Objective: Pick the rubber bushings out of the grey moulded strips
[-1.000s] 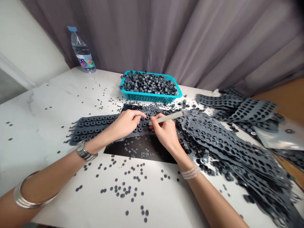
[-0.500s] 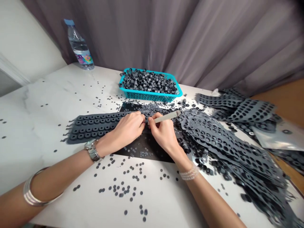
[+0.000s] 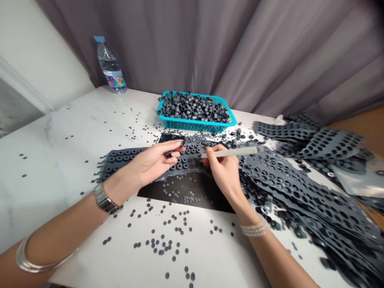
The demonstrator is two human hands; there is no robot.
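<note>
The left hand (image 3: 153,162) has lifted off the grey rubber strip (image 3: 183,163), pinching a small dark piece, while the right hand (image 3: 222,174) grips a pale rod (image 3: 231,152) penlike, just beside the strip on its black mat (image 3: 210,199).

The far basket of bright turquoise plastic (image 3: 196,125) has a pattern of small holes; on right, dark grey rubber sheets (image 3: 288,176) show rows of round holes, and white marble table (image 3: 75,160) has soft grey veins.
</note>
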